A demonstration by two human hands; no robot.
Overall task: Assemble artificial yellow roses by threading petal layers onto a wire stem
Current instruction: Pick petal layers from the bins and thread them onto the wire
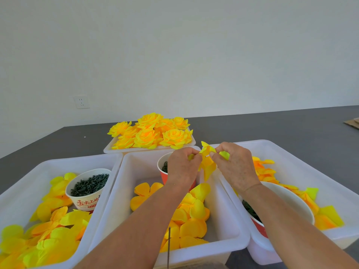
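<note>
Roses (153,133) already finished fill the far tray (108,149). Both hands, left (181,169) and right (236,167), pinch 1 petal layer (207,162) above the middle bin (223,193); the wire stem (169,247) stands bare below, so much threading seems left.

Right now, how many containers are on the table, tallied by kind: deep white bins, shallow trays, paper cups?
Deep white bins: 3 (left, middle, right)
Shallow white tray: 1
Paper cups: 3 (left, middle, right)
Total: 7
</note>
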